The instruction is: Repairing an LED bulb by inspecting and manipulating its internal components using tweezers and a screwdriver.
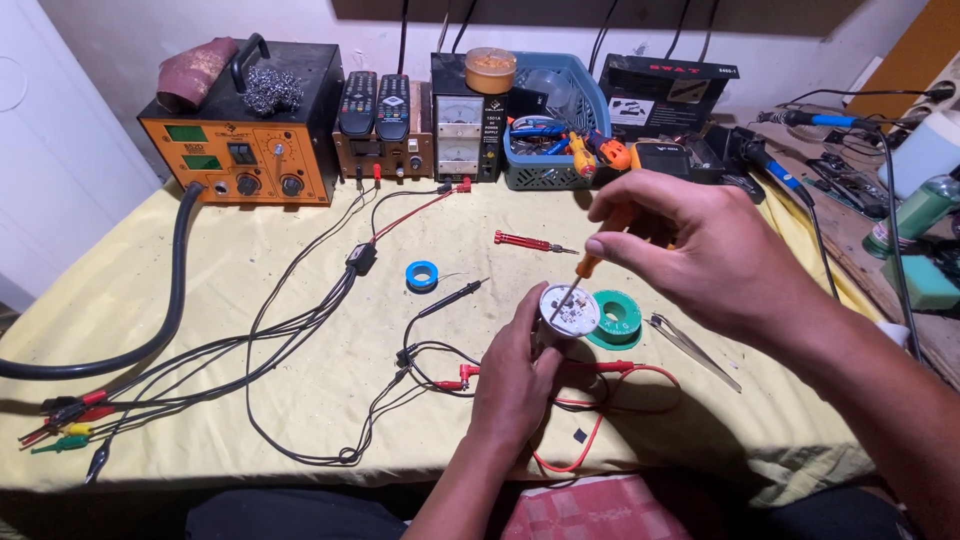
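Round white lamp board (569, 311), orange-handled screwdriver (578, 281) tip-down.

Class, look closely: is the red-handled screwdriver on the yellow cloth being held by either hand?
No, the red-handled screwdriver lies alone on the yellow cloth, apart from both hands.

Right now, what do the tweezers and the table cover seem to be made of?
Tweezers: apparently bare metal, thin grey blades with a dull sheen. Table cover: likely woven cloth, matt pale yellow, creased and draping over the front edge.
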